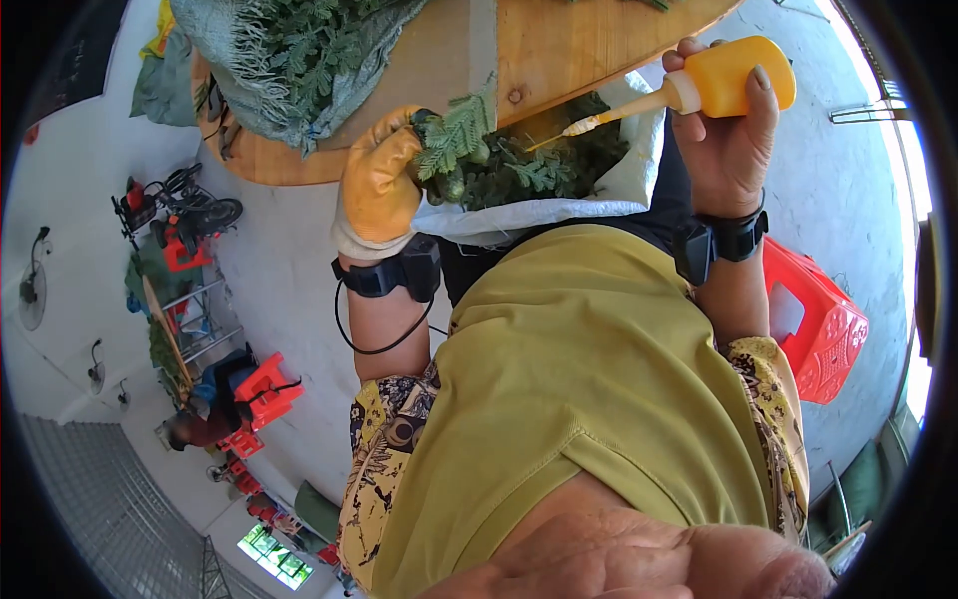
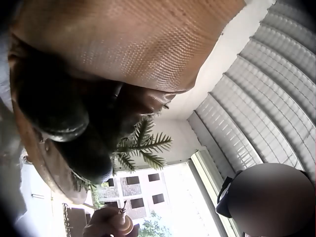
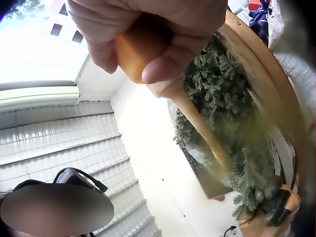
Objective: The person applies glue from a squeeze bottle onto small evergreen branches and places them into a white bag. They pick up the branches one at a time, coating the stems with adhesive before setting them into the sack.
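My left hand (image 1: 380, 195), in an orange work glove with dark fingertips, grips a green, fern-like leafy sprig (image 1: 457, 138) near the table edge. In the left wrist view, its dark fingertips (image 2: 89, 160) curl in front of the leaves. My bare right hand (image 1: 726, 155) holds a yellow squeeze bottle (image 1: 740, 80), tilted with its long nozzle (image 1: 639, 106) pointing left and down. Pale residue coats the nozzle end, and a thin tip extends toward the sprig, apart from it. Below lies an open white sack (image 1: 639, 175) on my lap, with more green sprigs (image 1: 544, 178) in it.
A wooden table (image 1: 589, 45) curves across the top. On it a grey-green woven sack (image 1: 225, 60) spills leafy sprigs (image 1: 319, 45). A red plastic stool (image 1: 823, 324) stands at my right. Farther left are a motorbike (image 1: 180, 205) and a seated person (image 1: 205, 409).
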Motion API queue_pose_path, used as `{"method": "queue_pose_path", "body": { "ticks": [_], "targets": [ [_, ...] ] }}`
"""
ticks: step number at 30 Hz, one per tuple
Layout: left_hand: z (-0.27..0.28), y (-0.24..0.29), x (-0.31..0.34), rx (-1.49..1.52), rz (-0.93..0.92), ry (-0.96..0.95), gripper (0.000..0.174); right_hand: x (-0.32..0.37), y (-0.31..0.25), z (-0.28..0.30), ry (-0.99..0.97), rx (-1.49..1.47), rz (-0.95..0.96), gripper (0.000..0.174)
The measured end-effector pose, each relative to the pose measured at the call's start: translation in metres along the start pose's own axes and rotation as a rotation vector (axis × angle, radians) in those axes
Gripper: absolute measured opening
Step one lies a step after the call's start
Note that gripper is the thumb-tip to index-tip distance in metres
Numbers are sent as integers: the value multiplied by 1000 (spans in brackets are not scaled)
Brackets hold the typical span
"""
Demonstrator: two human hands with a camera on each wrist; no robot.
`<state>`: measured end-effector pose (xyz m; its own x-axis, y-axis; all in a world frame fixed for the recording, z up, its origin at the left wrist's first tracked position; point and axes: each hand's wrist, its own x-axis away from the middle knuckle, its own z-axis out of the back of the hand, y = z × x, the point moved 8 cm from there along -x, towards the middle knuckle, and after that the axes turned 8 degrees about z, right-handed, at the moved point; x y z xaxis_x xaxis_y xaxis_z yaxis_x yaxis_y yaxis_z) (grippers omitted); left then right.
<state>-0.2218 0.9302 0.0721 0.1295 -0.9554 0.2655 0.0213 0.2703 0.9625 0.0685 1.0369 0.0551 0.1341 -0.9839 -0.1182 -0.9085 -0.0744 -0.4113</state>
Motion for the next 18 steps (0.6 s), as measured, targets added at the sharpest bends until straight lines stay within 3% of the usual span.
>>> {"method": "queue_pose_path", "body": {
  "ticks": [2,7,9,18],
  "targets": [
    [-19,0,6,-440,-164,20,34,1,1,-10,-29,-70,0,36],
    [-27,-32,4,-165,-54,-5,22,5,11,-2,-60,-53,-64,47],
    [-30,-45,-1,-161,-60,-131,30,6,16,-4,-56,-44,-78,48],
    [-43,-52,-2,-44,-4,-140,35,11,24,-9,-97,-2,-124,48]
  ]
}}
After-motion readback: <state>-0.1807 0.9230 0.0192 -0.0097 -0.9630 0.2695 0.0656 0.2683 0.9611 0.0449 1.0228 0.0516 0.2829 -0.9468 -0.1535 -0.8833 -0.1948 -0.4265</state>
